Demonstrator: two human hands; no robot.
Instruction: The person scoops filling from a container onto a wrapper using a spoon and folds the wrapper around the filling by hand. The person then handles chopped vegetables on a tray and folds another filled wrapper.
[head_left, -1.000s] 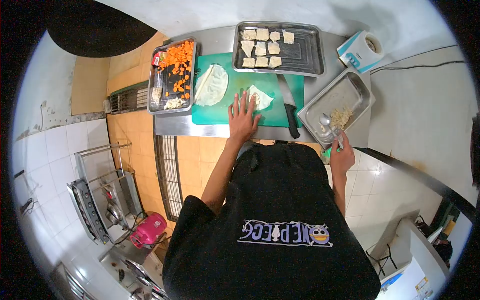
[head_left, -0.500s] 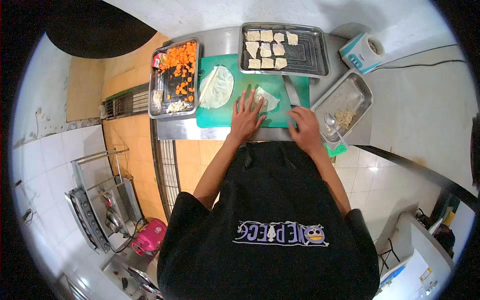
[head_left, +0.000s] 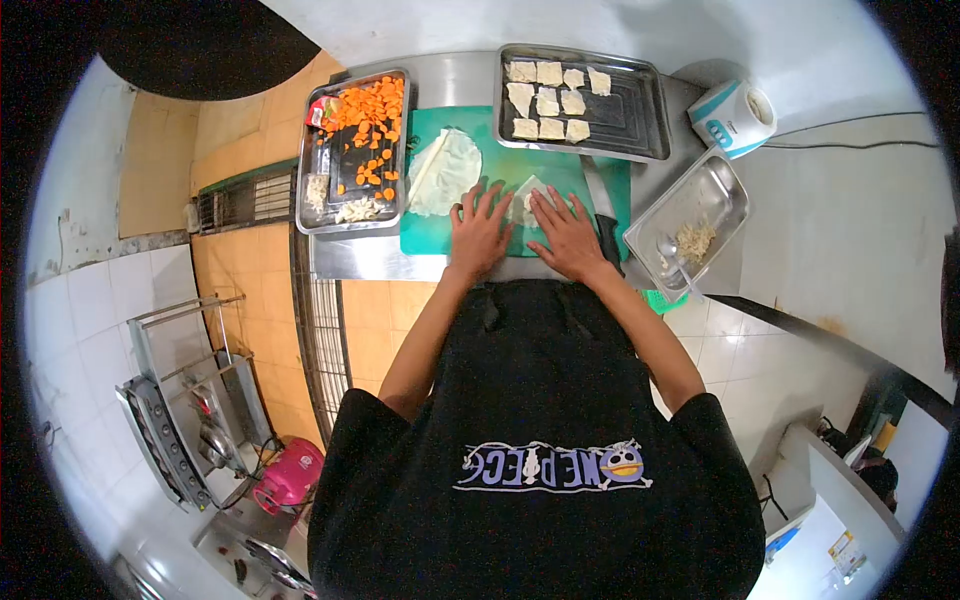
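On the green cutting board [head_left: 430,235], my left hand [head_left: 480,232] lies with its fingers apart at the left of a small wrapper piece [head_left: 527,190]. My right hand [head_left: 570,235] rests over the right side of that piece, fingers spread. Part of the piece and any filling on it are hidden under my hands. A larger pale wrapper sheet [head_left: 447,172] with a folded edge lies left of my left hand. The knife [head_left: 604,210], with a black handle, lies right of my right hand, its blade tip by the tray of squares.
A tray [head_left: 404,150] at the left holds orange carrot pieces and white bits. Behind the board, another tray [head_left: 640,125] carries several pale squares. At the right stand a deep tray [head_left: 722,185] with shredded filling and a spoon [head_left: 672,252], and a white-blue appliance [head_left: 733,120].
My right hand has let go of the spoon at the right tray and moved left onto the small wrapper. My left hand has stayed beside the wrapper. The view has shifted slightly.
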